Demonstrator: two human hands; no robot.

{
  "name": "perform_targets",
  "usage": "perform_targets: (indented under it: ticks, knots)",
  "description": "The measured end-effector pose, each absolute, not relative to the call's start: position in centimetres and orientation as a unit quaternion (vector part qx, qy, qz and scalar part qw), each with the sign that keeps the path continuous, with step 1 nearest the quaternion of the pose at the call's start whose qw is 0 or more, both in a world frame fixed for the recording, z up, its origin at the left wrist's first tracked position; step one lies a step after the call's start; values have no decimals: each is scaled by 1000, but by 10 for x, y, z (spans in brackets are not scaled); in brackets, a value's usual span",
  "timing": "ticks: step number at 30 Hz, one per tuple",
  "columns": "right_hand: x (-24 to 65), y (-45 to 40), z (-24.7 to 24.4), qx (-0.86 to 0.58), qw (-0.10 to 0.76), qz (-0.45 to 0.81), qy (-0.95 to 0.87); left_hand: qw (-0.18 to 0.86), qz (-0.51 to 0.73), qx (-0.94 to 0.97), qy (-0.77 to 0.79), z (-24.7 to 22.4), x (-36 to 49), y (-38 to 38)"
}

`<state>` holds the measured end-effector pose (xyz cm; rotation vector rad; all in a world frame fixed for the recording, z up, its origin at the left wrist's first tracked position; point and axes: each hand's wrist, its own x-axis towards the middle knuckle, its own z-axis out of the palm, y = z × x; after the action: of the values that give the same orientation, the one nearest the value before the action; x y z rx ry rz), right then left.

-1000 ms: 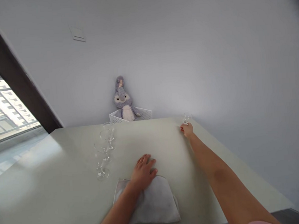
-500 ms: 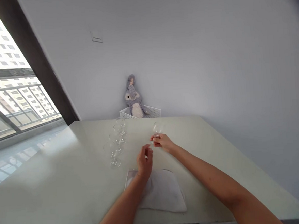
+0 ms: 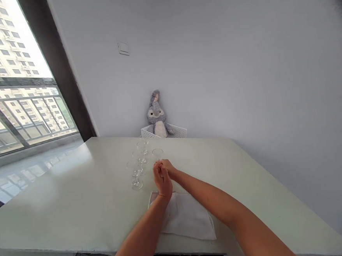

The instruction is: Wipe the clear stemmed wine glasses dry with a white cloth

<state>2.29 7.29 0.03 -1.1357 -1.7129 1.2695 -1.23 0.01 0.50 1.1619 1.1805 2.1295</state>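
Your right hand (image 3: 169, 168) is closed around the lower part of a stemmed glass (image 3: 157, 154), whose bowl stands upright just beyond your fingers. Your left hand (image 3: 163, 180) has its fingers curled and overlaps the right; you cannot tell whether it grips the glass too. A row of glasses (image 3: 141, 161) stands just to the left on the table (image 3: 76, 201), and a white cloth (image 3: 190, 216) lies beneath your forearms.
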Motion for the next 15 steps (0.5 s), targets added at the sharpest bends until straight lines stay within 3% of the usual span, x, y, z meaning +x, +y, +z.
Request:
perform_targets:
  ticks: [7, 11, 15]
  knots:
    - [35, 67, 12, -481, 405, 477, -613, 251, 829, 287, 408, 10, -23, 13]
    - [67, 25, 20, -484, 448, 335, -672, 294, 835, 222, 409, 14, -24, 12]
    - [95, -36, 12, -347, 364, 224, -835, 384, 818, 138, 407, 17, -26, 10]
